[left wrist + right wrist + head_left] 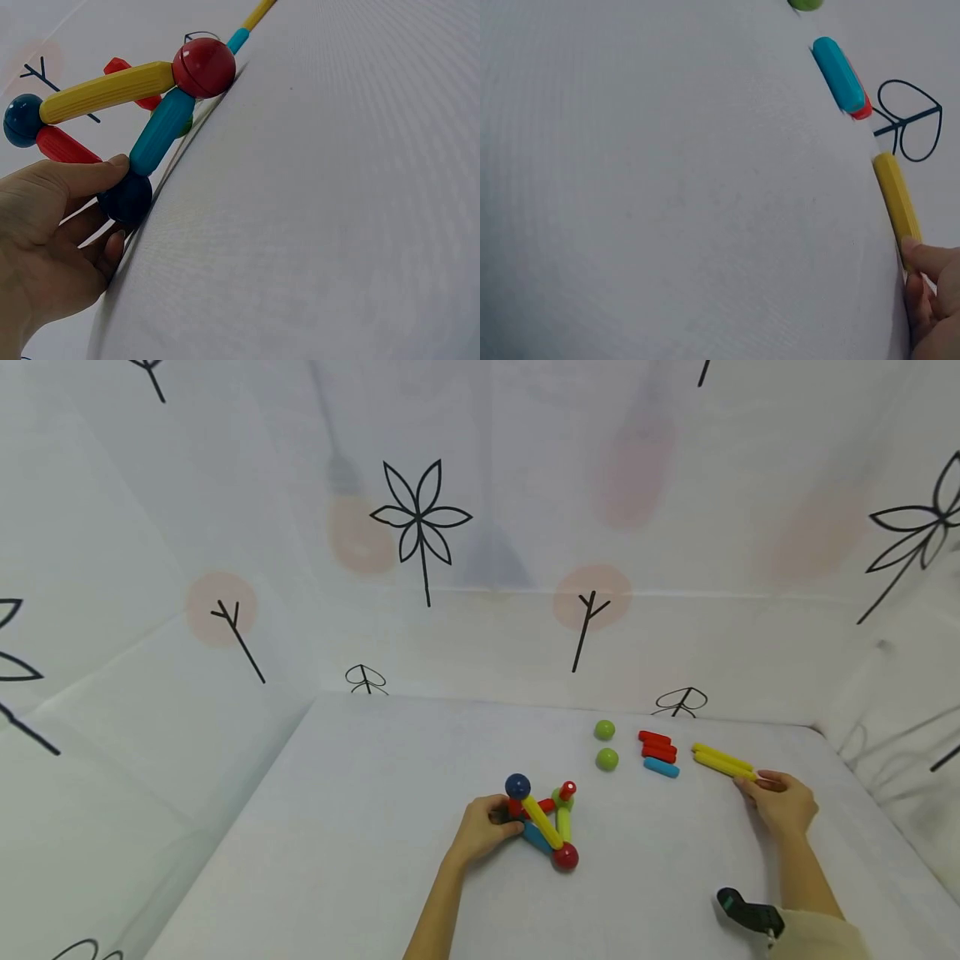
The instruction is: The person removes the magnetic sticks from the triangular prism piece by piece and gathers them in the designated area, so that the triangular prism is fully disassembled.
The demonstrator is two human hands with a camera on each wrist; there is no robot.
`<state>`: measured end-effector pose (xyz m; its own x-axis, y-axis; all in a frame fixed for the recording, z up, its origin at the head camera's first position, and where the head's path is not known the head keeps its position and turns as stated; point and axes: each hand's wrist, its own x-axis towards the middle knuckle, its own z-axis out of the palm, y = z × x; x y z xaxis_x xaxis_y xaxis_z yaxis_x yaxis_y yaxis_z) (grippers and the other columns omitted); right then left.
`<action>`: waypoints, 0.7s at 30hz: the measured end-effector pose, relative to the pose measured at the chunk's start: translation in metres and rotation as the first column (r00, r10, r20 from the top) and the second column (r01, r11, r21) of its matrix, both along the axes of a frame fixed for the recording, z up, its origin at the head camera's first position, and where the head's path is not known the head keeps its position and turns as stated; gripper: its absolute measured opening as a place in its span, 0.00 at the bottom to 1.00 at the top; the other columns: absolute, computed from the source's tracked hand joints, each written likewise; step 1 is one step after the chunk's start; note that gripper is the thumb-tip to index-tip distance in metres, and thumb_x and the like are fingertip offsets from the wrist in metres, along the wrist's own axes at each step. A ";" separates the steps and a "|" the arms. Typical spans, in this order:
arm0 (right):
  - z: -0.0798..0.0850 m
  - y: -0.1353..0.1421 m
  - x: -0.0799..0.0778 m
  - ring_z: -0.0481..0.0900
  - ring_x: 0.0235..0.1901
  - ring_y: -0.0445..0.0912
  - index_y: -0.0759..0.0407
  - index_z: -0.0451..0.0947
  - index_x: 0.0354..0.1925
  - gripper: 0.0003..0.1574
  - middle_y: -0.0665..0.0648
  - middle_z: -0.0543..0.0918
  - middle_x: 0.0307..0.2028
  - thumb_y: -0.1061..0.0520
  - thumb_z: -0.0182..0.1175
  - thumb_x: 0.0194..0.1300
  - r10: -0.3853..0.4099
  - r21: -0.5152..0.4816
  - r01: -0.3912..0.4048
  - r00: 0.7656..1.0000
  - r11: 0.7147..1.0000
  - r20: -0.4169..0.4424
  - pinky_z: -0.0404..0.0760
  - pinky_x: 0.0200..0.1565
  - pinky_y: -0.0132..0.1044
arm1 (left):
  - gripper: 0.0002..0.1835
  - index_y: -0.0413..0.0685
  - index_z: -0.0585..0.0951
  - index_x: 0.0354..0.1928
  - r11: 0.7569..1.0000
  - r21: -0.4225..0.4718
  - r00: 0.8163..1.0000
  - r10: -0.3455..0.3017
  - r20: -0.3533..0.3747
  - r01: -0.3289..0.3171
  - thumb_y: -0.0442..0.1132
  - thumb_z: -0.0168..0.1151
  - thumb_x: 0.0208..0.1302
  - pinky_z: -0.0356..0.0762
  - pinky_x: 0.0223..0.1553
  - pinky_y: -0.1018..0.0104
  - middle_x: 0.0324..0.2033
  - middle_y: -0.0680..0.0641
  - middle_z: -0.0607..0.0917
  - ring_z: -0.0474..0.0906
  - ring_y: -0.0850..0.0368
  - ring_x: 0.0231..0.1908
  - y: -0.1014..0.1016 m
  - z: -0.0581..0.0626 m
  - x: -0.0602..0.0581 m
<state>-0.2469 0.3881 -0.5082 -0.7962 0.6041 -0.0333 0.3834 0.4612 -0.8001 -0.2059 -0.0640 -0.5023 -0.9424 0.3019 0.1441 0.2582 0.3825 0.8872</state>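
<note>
My left hand (483, 831) grips the lower corner of a built frame of magnetic rods and balls, at the table's middle. In the left wrist view, its thumb and fingers hold a dark blue ball (125, 199) where a turquoise rod (161, 131) joins. That rod runs to a red ball (204, 67), from which a yellow rod (109, 93) slants up to another blue ball (23, 120). Red and yellow-green rods and a green ball form the far side. To the right, my right hand (783, 802) pinches the near end of a loose yellow rod (723, 766), one of two lying side by side.
Left of the yellow rods lie several red rods (657, 748) and a blue rod (662, 767). Two loose green balls (607, 759) sit further left. A patterned white cloth (480, 643) hangs behind the white table (360, 827). A dark strap end (750, 912) sticks out by the right sleeve.
</note>
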 end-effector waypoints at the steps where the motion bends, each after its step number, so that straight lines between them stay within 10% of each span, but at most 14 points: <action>1: 0.000 0.000 0.000 0.66 0.19 0.28 0.73 0.66 0.59 0.38 0.74 0.74 0.50 0.48 0.60 0.61 -0.005 -0.006 0.005 1.000 1.000 0.005 0.70 0.20 0.21 | 0.13 0.36 0.81 0.41 1.000 0.001 1.000 -0.001 -0.002 0.001 0.33 0.68 0.53 0.76 0.37 0.72 0.39 0.42 0.85 0.77 0.58 0.34 0.000 0.000 0.000; 8: 0.005 -0.012 0.012 0.63 0.24 0.27 0.70 0.64 0.62 0.38 0.68 0.73 0.50 0.49 0.59 0.62 -0.017 -0.053 0.016 1.000 0.998 -0.023 0.69 0.22 0.19 | 0.13 0.36 0.81 0.41 1.000 -0.005 1.000 0.001 -0.004 -0.001 0.33 0.68 0.52 0.75 0.36 0.72 0.38 0.42 0.85 0.76 0.59 0.33 0.000 0.001 0.000; 14: 0.020 -0.043 0.028 0.67 0.22 0.23 0.70 0.70 0.56 0.32 0.34 0.71 0.26 0.55 0.66 0.57 0.005 -0.116 -0.029 0.979 0.993 -0.202 0.71 0.23 0.18 | 0.14 0.36 0.81 0.41 1.000 -0.021 1.000 0.006 -0.003 -0.006 0.33 0.68 0.52 0.74 0.35 0.72 0.38 0.42 0.84 0.75 0.59 0.32 0.001 0.001 0.001; 21: 0.040 -0.090 0.035 0.73 0.32 0.23 0.72 0.69 0.56 0.33 0.30 0.77 0.31 0.53 0.65 0.60 0.386 -0.016 -0.411 0.867 0.911 -0.315 0.73 0.34 0.16 | 0.14 0.36 0.81 0.42 1.000 -0.019 1.000 0.009 0.001 -0.009 0.34 0.68 0.52 0.75 0.36 0.71 0.39 0.42 0.84 0.76 0.57 0.34 0.001 0.000 0.001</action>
<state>-0.2124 0.2982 -0.4686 -0.9482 0.2387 0.2094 -0.0817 0.4538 -0.8873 -0.2054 -0.0631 -0.5023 -0.9454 0.2957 0.1373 0.2535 0.4020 0.8798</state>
